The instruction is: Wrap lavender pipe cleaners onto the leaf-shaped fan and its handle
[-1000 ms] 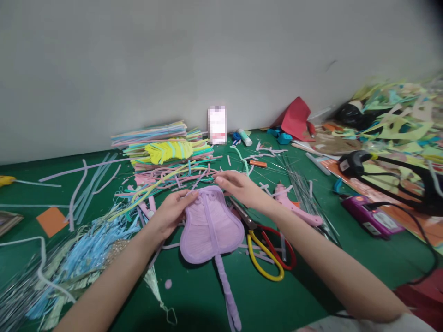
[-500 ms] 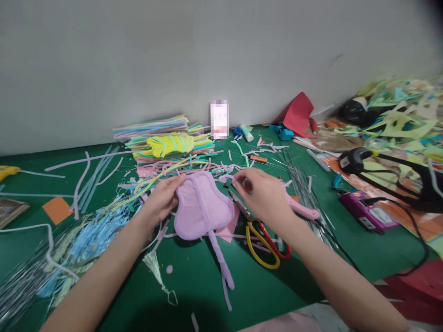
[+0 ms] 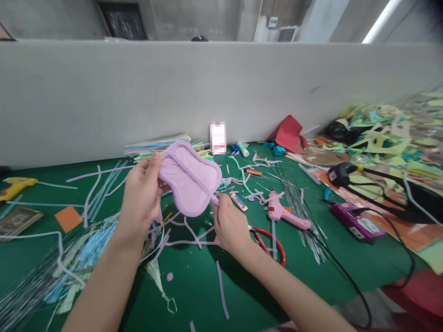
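A lilac fan-shaped piece (image 3: 194, 184) with a fuzzy pipe-cleaner rim and centre rib is held up above the table, tilted. My left hand (image 3: 143, 189) grips its left edge, thumb in front. My right hand (image 3: 230, 223) is closed round the wrapped handle at its lower right; most of the handle is hidden by the fingers. Beyond my right hand lie red-handled scissors (image 3: 282, 251), partly covered by my wrist. A pink glue gun (image 3: 287, 213) rests to the right. Loose lilac pipe cleaners (image 3: 222, 290) lie on the green table (image 3: 194, 286).
Bundles of coloured pipe cleaners (image 3: 159, 145) lie at the back, near a propped-up phone (image 3: 218, 138). Thin wires (image 3: 297, 207) and a purple device (image 3: 358, 221) with a cable are at right. Blue tassels (image 3: 83, 251) and a yellow glue gun (image 3: 17, 186) are at left.
The lilac fan has risen off the table and tilted. My right hand has moved from beside the scissors to the fan's handle. The view has tipped upward.
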`<state>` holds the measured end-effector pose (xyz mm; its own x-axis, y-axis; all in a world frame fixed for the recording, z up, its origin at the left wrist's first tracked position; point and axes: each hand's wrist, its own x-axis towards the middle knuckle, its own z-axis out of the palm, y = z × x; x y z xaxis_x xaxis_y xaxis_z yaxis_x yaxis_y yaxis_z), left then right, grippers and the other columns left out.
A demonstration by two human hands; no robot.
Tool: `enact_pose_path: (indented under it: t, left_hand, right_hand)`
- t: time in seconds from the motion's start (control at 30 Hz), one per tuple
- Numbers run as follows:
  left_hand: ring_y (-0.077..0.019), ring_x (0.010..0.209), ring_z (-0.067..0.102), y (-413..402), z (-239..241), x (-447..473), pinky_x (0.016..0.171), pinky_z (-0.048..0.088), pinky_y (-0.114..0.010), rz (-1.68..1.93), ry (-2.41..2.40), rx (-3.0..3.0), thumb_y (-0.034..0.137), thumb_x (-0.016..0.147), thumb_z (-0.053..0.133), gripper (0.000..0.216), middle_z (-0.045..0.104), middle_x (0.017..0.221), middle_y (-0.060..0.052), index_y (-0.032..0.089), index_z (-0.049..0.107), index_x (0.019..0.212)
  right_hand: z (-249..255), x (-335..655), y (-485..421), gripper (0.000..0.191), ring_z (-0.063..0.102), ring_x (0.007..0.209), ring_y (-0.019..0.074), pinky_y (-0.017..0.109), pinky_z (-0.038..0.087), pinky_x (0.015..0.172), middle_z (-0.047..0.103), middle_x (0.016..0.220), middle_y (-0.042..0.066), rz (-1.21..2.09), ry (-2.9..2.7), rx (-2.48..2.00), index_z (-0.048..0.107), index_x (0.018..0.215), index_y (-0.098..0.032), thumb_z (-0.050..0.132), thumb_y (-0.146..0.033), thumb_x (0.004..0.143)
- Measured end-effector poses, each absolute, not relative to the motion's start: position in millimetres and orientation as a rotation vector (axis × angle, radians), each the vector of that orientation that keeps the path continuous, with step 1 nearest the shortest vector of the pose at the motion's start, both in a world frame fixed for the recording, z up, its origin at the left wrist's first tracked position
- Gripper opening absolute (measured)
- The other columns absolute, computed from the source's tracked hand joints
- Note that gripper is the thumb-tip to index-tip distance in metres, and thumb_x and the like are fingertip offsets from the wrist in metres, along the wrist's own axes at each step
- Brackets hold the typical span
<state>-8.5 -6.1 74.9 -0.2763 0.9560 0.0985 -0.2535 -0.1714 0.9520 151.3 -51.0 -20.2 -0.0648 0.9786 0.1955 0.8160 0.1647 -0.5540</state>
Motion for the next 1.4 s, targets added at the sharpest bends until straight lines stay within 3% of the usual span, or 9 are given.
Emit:
enact_pose_path:
  t: [0.1, 0.17, 0.27, 0.4, 0.53, 0.77, 0.97, 1.27, 1.4]
  left_hand:
    - [-0.0191, 0.091, 0.064, -15, 84, -3, 0.068, 0.053, -0.024, 1.567, 1.068, 1.147, 0.057, 0.081, 0.06, 0.039, 0.067, 0.094, -0.006, 0.019, 0.067, 0.086]
    - [-0.0229, 0.118, 0.053, -13, 84, 0, 0.082, 0.051, -0.026, 1.617, 1.113, 1.184, 0.061, 0.081, 0.057, 0.044, 0.063, 0.115, -0.007, 0.021, 0.068, 0.096]
    - [-0.0233, 0.13, 0.044, 3, 74, 6, 0.091, 0.048, -0.029, 1.6, 1.165, 1.062, 0.058, 0.076, 0.065, 0.046, 0.057, 0.129, -0.006, 0.026, 0.064, 0.109]
    - [-0.0261, 0.106, 0.062, 28, 50, 19, 0.082, 0.053, -0.033, 1.164, 0.894, 0.889, 0.049, 0.071, 0.074, 0.046, 0.069, 0.106, -0.011, 0.017, 0.066, 0.102]
    - [-0.0168, 0.079, 0.068, 39, 31, 27, 0.077, 0.054, -0.028, 1.161, 0.825, 0.813, 0.019, 0.069, 0.075, 0.022, 0.073, 0.084, -0.005, 0.013, 0.068, 0.089]
    - [-0.0121, 0.081, 0.068, 46, 24, 18, 0.08, 0.052, -0.024, 1.328, 0.798, 0.785, 0.012, 0.067, 0.074, 0.032, 0.074, 0.086, -0.001, 0.018, 0.066, 0.097]
    - [-0.0109, 0.093, 0.066, 47, 23, 17, 0.087, 0.048, -0.021, 1.472, 0.75, 0.763, 0.019, 0.066, 0.076, 0.033, 0.073, 0.094, 0.003, 0.022, 0.064, 0.097]
    - [-0.0151, 0.068, 0.066, 45, 21, 12, 0.073, 0.055, -0.029, 1.437, 0.866, 0.659, 0.015, 0.059, 0.066, 0.016, 0.067, 0.067, 0.003, 0.017, 0.06, 0.073]
    - [-0.0147, 0.07, 0.066, 47, 18, 9, 0.072, 0.054, -0.027, 1.448, 0.877, 0.709, 0.007, 0.051, 0.069, 0.032, 0.068, 0.07, 0.004, 0.017, 0.062, 0.081]
  right_hand:
    - [-23, 160, -39, 0.017, 0.051, 0.062, 0.0157, 0.027, 0.037, 0.056, 0.055, 0.08, 0.003, 0.829, -1.602, -1.39, 0.047, 0.102, -0.021, 0.038, -0.034, 0.096]
    - [-23, 165, -33, 0.02, 0.039, 0.05, 0.01, 0.022, 0.03, 0.047, 0.046, 0.07, -0.003, 1.294, -1.284, -1.052, 0.047, 0.099, -0.024, 0.044, -0.043, 0.093]
    - [-24, 168, -27, 0.027, 0.035, 0.045, 0.0066, 0.019, 0.026, 0.042, 0.043, 0.068, -0.006, 1.712, -0.956, -0.739, 0.048, 0.1, -0.026, 0.052, -0.049, 0.087]
    - [-30, 172, -24, 0.03, 0.046, 0.048, 0.008, 0.02, 0.035, 0.044, 0.053, 0.069, -0.004, 1.895, -0.913, -0.696, 0.054, 0.103, -0.024, 0.059, -0.047, 0.084]
    - [-34, 175, -24, 0.035, 0.065, 0.067, 0.0142, 0.028, 0.053, 0.063, 0.067, 0.085, 0.004, 2.016, -0.882, -0.688, 0.06, 0.106, -0.02, 0.057, -0.049, 0.086]
    - [-28, 173, -28, 0.04, 0.068, 0.098, 0.0206, 0.036, 0.051, 0.09, 0.07, 0.11, 0.013, 1.99, -0.807, -0.73, 0.064, 0.107, -0.016, 0.059, -0.049, 0.085]
    - [-43, 172, -28, 0.045, 0.069, 0.095, 0.0185, 0.034, 0.05, 0.091, 0.071, 0.108, 0.009, 1.873, -0.961, -0.784, 0.064, 0.108, -0.018, 0.08, -0.026, 0.066]
    - [-48, 173, -30, 0.049, 0.07, 0.088, 0.0183, 0.033, 0.051, 0.083, 0.073, 0.098, 0.009, 1.888, -1.023, -0.886, 0.063, 0.11, -0.015, 0.077, -0.021, 0.064]
    - [-45, 172, -32, 0.048, 0.071, 0.087, 0.019, 0.031, 0.052, 0.077, 0.072, 0.097, 0.01, 1.916, -1.036, -0.894, 0.062, 0.111, -0.012, 0.076, -0.019, 0.065]
